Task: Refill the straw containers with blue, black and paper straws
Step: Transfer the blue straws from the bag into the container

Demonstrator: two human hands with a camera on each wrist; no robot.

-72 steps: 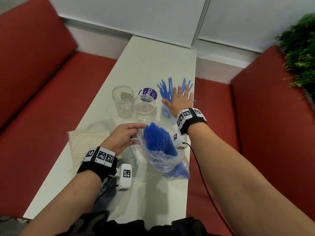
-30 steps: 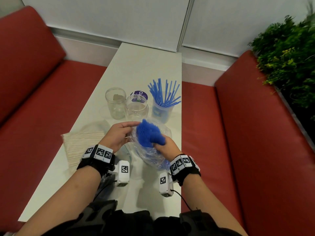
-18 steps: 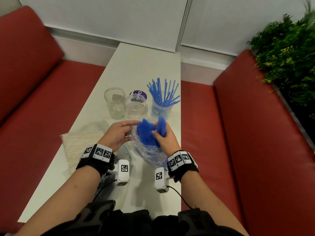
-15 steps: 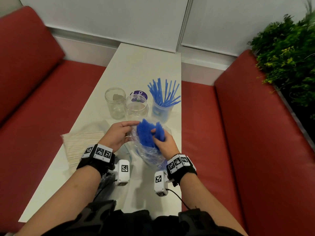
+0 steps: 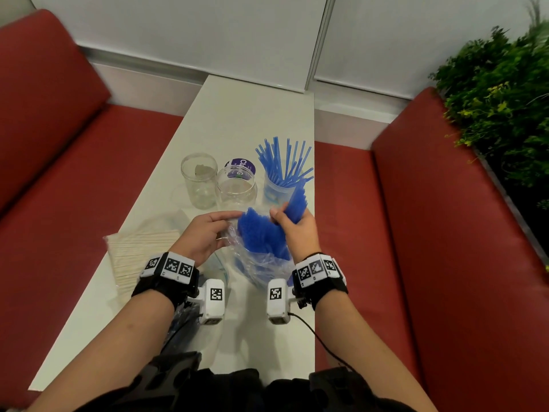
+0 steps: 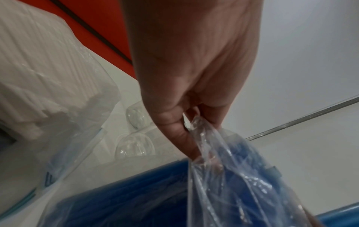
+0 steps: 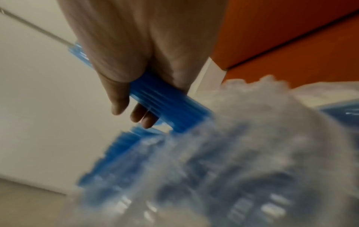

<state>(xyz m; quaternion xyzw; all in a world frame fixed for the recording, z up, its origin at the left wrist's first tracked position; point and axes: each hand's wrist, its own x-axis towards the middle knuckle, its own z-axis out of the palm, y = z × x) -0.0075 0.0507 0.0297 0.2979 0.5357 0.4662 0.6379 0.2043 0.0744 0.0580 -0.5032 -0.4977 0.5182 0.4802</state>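
A clear plastic bag full of blue straws stands on the white table. My left hand pinches the bag's rim at its left side. My right hand grips a small bunch of blue straws and holds it partly out of the bag; the same bunch shows in the right wrist view. Behind stand three clear containers: the right one holds several blue straws, the middle one and the left one hold no straws.
A pack of white paper straws lies at the table's left edge, also near the left wrist camera. A purple lid lies behind the middle container. Red benches flank the table; a green plant stands at the right.
My right hand came back from the right container, reached into the bag, closed on a bunch of blue straws and has lifted it up and to the right. The left hand stayed on the rim.
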